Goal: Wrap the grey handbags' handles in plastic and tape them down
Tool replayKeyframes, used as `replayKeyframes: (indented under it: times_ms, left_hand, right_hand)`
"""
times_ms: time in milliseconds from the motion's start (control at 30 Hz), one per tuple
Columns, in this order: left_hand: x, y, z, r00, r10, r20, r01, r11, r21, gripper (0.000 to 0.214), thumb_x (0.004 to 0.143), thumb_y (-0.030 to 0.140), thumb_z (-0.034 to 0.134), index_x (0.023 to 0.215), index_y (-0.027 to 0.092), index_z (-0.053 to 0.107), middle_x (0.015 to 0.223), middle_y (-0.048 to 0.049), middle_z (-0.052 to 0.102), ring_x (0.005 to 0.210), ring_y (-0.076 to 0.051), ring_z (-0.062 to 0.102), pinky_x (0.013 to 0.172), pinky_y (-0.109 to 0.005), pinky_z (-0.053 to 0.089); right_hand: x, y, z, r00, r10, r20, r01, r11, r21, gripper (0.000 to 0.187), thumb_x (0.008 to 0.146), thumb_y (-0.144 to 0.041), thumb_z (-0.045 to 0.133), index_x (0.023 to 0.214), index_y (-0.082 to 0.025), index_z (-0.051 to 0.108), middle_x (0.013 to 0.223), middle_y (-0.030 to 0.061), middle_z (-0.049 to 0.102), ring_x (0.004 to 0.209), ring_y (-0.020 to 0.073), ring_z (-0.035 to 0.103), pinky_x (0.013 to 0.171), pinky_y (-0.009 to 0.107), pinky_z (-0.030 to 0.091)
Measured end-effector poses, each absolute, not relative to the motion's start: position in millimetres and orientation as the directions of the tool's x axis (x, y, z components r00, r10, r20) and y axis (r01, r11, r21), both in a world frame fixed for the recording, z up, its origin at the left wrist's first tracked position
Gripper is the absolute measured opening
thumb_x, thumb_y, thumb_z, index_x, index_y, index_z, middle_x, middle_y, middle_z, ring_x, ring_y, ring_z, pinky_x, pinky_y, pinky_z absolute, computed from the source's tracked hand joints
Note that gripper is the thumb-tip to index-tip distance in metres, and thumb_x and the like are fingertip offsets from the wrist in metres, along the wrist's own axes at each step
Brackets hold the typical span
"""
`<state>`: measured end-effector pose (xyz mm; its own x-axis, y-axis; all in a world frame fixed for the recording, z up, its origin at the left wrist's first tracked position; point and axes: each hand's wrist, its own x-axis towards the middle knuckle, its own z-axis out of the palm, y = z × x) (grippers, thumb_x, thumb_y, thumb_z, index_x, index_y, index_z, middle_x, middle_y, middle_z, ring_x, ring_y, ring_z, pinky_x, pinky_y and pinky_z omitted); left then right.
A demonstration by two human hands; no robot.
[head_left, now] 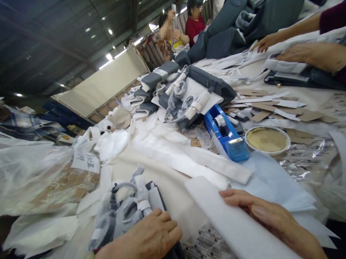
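Observation:
My right hand (264, 214) is closed on a long white foam strip (226, 216), fingers along its upper edge. The strip slants from the middle of the view down past the bottom edge. My left hand (148, 239) is closed over a dark blue-grey handbag (170, 256), its fingers bent and their tips turned away from me. Beside that hand, plastic-wrapped straps (128, 209) with white wraps lie on the bag. Part of the bag is hidden under my hand and wrist. Printed clear packets (204, 243) lie between the bag and the strip.
More white foam strips (174, 153) lie ahead, near a blue tape dispenser (225, 133) and a round tub (267, 140). Wrapped bags (185, 93) are piled behind. At right, a co-worker's hands (312, 54) touch another bag. A plastic sack (46, 178) stands left.

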<state>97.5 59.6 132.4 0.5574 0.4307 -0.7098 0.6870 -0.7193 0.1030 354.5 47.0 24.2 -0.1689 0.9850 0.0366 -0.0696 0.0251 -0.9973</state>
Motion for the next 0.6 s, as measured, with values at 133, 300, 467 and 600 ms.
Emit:
replayKeyframes:
  times_ms: [133, 300, 467, 600]
  left_hand:
    - [101, 69, 112, 0.554, 0.415, -0.722, 0.654, -0.754, 0.069, 0.026, 0.063, 0.014, 0.069, 0.086, 0.019, 0.057, 0.086, -0.0023, 0.066, 0.083, -0.022, 0.056, 0.082, -0.034, 0.042]
    - [91, 67, 96, 0.62, 0.37, -0.692, 0.602, -0.79, 0.117, 0.02, 0.066, 0.018, 0.067, 0.085, 0.018, 0.059, 0.086, -0.0023, 0.065, 0.08, -0.019, 0.058, 0.081, -0.029, 0.043]
    - [91, 63, 98, 0.608, 0.416, -0.676, 0.607, -0.793, 0.057, 0.016, 0.069, 0.019, 0.061, 0.085, 0.018, 0.059, 0.087, -0.003, 0.062, 0.079, -0.02, 0.057, 0.082, -0.033, 0.043]
    - [92, 69, 101, 0.569, 0.392, -0.723, 0.628, -0.774, 0.075, 0.032, 0.06, 0.024, 0.072, 0.088, 0.018, 0.059, 0.097, -0.0027, 0.06, 0.087, -0.021, 0.056, 0.084, -0.034, 0.043]
  right_hand:
    - [340, 36, 19, -0.178, 0.984, 0.032, -0.108, 0.013, -0.994, 0.031, 0.081, -0.05, 0.056, 0.087, -0.025, 0.072, 0.107, 0.0082, 0.069, 0.102, 0.0264, 0.064, 0.08, 0.035, 0.056]
    - [317, 22, -5, -0.144, 0.967, 0.211, -0.111, 0.196, -0.974, 0.019, 0.079, -0.03, 0.063, 0.095, -0.023, 0.068, 0.11, 0.0102, 0.066, 0.104, 0.0228, 0.063, 0.08, 0.027, 0.055]
    - [307, 17, -11, -0.126, 0.942, 0.311, 0.118, 0.325, -0.938, 0.022, 0.078, -0.016, 0.057, 0.099, -0.021, 0.062, 0.122, 0.0115, 0.058, 0.107, 0.0205, 0.061, 0.078, 0.023, 0.054]
    - [303, 16, -15, -0.209, 0.925, 0.319, 0.195, 0.359, -0.913, 0.025, 0.078, -0.013, 0.055, 0.102, -0.019, 0.059, 0.13, 0.0146, 0.05, 0.103, 0.02, 0.062, 0.076, 0.022, 0.054]
